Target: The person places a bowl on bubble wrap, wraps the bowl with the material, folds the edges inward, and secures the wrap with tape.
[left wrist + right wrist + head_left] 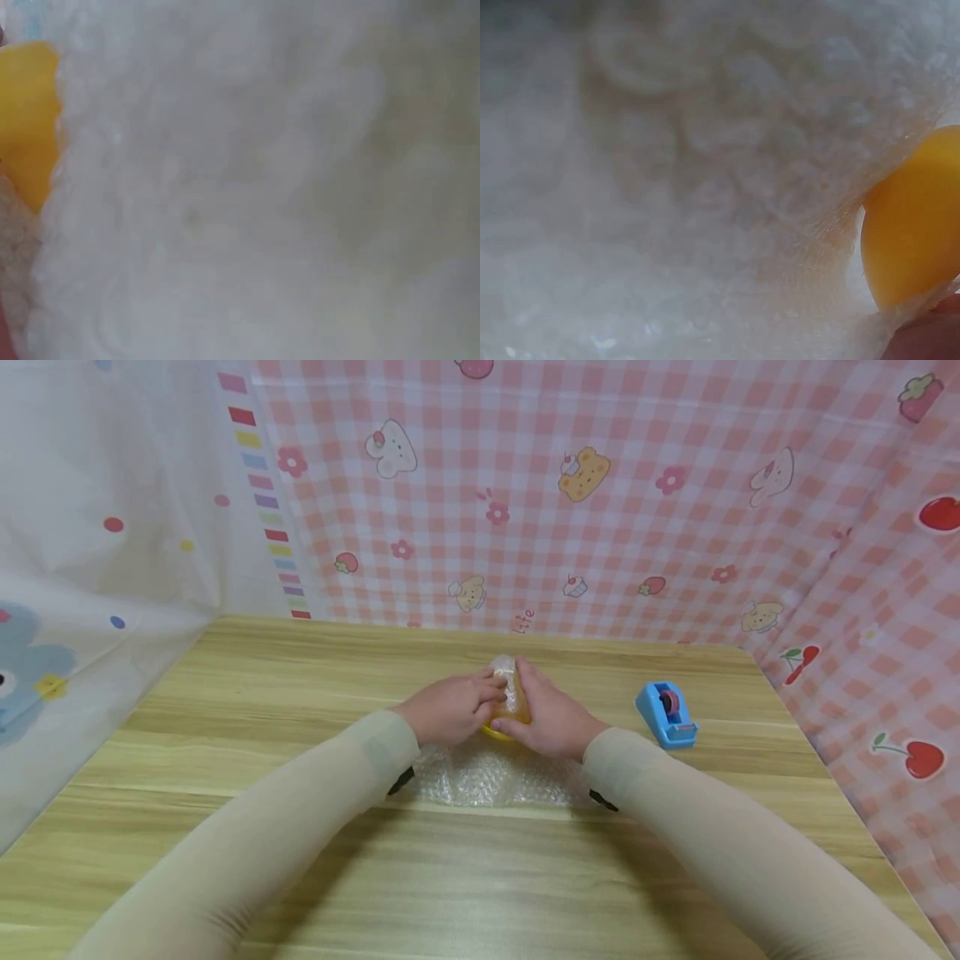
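Observation:
In the head view a smooth, rounded yellow object (498, 732) lies partly covered by clear bubble wrap (480, 778) near the middle of the table; its exact kind is hidden. From the left, my left hand (453, 707) holds the folded wrap against it with bent fingers. My right hand (558, 717) grips the other side, thumb near the yellow edge and fingers along the far side. Blurred wrap fills most of both wrist views. The yellow object (27, 120) shows at the left edge of the left wrist view, with a fingertip (930, 334) below it in the right wrist view.
To the right of my right hand stands a blue tape dispenser (667, 717) with a roll in it. The wood-grain table (465, 877) meets a pink checked curtain (525, 543) at the back and right, and a pale dotted sheet (135, 468) at the left.

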